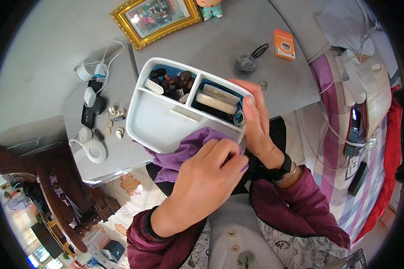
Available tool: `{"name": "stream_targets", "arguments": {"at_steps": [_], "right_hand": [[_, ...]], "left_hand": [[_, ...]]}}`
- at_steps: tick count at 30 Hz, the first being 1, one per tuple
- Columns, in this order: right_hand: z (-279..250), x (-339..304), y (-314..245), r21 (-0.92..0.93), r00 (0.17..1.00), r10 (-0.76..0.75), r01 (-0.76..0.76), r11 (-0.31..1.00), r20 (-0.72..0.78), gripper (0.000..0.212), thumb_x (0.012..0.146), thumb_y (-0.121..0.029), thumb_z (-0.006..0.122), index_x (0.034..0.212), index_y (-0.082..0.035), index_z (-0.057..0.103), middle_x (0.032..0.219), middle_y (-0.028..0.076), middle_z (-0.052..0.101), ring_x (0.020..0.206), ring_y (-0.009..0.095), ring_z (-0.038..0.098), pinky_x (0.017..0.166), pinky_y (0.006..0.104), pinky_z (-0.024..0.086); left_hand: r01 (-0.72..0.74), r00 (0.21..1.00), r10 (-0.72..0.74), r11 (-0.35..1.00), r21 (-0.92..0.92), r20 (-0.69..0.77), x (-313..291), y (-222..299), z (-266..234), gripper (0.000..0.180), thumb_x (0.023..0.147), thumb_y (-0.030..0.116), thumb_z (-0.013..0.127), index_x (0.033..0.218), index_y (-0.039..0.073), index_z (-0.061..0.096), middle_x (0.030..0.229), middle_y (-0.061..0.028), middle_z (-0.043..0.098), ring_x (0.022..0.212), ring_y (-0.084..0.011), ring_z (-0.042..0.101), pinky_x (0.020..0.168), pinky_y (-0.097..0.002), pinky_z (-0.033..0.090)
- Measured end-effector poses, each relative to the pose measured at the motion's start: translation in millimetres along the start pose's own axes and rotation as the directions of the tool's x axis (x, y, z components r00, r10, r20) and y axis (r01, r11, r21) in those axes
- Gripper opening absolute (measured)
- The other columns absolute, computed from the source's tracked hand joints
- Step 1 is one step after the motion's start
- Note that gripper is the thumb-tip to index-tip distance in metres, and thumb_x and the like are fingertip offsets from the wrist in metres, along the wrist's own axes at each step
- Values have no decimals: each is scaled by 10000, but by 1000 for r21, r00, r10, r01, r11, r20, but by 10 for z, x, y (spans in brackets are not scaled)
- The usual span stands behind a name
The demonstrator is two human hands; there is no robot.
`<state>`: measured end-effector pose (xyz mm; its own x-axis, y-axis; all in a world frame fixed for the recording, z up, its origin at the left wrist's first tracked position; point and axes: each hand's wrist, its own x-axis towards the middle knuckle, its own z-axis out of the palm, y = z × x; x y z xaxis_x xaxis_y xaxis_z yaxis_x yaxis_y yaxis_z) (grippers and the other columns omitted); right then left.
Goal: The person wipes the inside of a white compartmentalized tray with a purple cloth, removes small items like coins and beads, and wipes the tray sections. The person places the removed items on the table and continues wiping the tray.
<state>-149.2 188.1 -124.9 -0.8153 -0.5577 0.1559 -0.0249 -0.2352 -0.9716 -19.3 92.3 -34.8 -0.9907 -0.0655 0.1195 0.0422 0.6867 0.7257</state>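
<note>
A white divided tray is held up and tilted above the grey table. Along its right edge my right hand grips it, thumb on the rim. My left hand is closed on a purple cloth, pressed against the tray's near side. Dark brown beads and a small white piece fill one upper compartment. In the other lie a pale flat case and a coiled light cable. The large front compartment holds nothing visible except part of the cloth.
A gold picture frame, a figurine, an orange box, a grey pompom hair tie and a coin sit behind the tray. Chargers, a black power strip, a white ring-shaped item and several small pieces lie left.
</note>
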Motion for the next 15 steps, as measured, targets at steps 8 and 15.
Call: {"name": "stream_targets", "arguments": {"at_steps": [8, 15], "right_hand": [[-26, 9, -16, -76, 1000, -4, 5, 997, 14, 348, 1078, -252, 420, 1302, -8, 528, 1190, 122, 613, 1094, 174, 564, 977, 312, 439], [-70, 12, -38, -138, 999, 13, -7, 990, 40, 382, 1067, -285, 446, 1329, -16, 518, 1199, 135, 611, 1113, 187, 557, 1003, 318, 425]], "left_hand": [[366, 804, -579, 662, -654, -135, -576, 24, -349, 133, 935, 35, 674, 1028, -38, 734, 1014, -89, 740, 893, -146, 681, 831, -304, 547], [54, 783, -616, 200, -978, -83, -1023, 41, -264, 326, 977, 67, 618, 1281, -50, 604, 1255, -152, 660, 1095, -199, 652, 993, -345, 498]]}}
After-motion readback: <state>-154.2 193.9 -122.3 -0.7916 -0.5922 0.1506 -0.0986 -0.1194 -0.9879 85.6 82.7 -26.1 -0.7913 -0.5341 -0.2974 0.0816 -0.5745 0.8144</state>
